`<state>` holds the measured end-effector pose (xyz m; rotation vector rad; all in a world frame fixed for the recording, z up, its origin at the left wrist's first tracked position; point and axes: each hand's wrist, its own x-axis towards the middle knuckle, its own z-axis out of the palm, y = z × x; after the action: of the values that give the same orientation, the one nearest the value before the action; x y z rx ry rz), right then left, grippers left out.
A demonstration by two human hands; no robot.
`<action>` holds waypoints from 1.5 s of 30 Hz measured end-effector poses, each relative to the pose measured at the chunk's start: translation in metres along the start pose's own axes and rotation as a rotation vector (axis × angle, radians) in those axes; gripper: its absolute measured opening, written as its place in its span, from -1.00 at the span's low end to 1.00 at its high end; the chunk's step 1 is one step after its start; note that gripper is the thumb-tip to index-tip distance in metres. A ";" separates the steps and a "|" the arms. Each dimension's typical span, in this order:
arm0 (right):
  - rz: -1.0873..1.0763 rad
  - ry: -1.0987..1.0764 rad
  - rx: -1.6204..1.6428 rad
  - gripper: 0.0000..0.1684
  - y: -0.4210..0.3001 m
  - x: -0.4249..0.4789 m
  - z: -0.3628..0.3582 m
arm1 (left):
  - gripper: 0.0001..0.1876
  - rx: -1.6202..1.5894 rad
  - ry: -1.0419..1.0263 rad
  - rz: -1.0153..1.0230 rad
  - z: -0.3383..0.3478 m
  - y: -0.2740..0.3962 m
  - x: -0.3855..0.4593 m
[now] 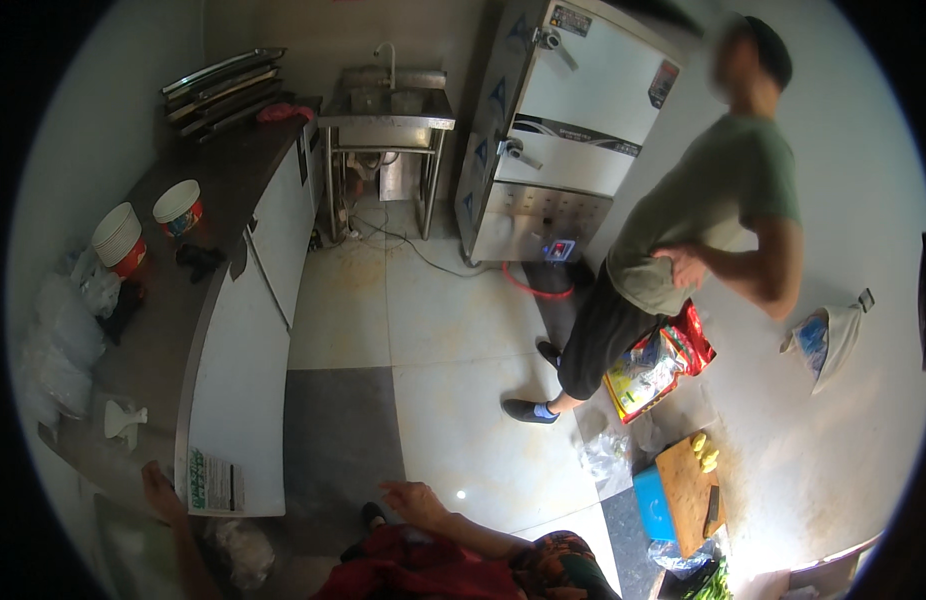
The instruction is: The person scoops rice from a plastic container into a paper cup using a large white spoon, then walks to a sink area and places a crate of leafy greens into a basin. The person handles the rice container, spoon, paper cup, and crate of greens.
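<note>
My left hand (pixel 161 489) is at the near end of the dark countertop (pixel 159 360), close to the white cabinet's corner; whether it touches the edge I cannot tell. A white spray nozzle (pixel 125 420) stands on the counter just beyond it. Out over the floor, in front of my red clothing, is my right hand (pixel 414 501), its fingers loosely bent and nothing visible in them. Stacked paper tubs (pixel 119 236), a second tub stack (pixel 179 206) and clear plastic bags (pixel 54 352) sit farther along the counter.
A person (pixel 703 202) stands at the right by a steel steaming cabinet (pixel 560 112). Beyond are a steel sink (pixel 388 120) and stacked trays (pixel 223 90). On the floor lie a red and yellow sack (pixel 654 367) and a cutting board (pixel 688 487) with a knife (pixel 712 510).
</note>
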<state>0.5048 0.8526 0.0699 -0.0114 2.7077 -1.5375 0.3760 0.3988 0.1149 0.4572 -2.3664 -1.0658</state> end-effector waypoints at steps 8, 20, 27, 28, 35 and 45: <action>0.017 0.002 -0.023 -0.71 0.004 -0.006 0.004 | -0.70 -0.013 0.139 0.186 0.008 -0.016 0.002; 0.130 0.008 -0.023 -0.71 -0.001 -0.018 -0.008 | -0.70 0.000 0.105 0.224 0.006 0.003 0.000; 0.123 0.108 0.060 -0.71 -0.001 -0.023 -0.011 | -0.67 0.017 0.134 0.244 0.007 -0.023 0.010; 0.110 0.119 0.055 -0.71 -0.001 -0.024 -0.010 | -0.66 0.008 0.131 0.249 0.007 -0.024 0.011; 0.105 0.123 0.034 -0.70 -0.004 -0.028 -0.004 | -0.65 -0.061 0.058 0.146 0.006 -0.015 0.004; 0.228 0.183 0.021 -0.75 0.010 -0.045 0.017 | -0.62 0.082 -0.333 0.487 0.083 -0.011 -0.028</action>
<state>0.5500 0.8444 0.0537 0.4429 2.7076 -1.5685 0.3533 0.4548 0.0508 -0.2883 -2.6176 -0.8653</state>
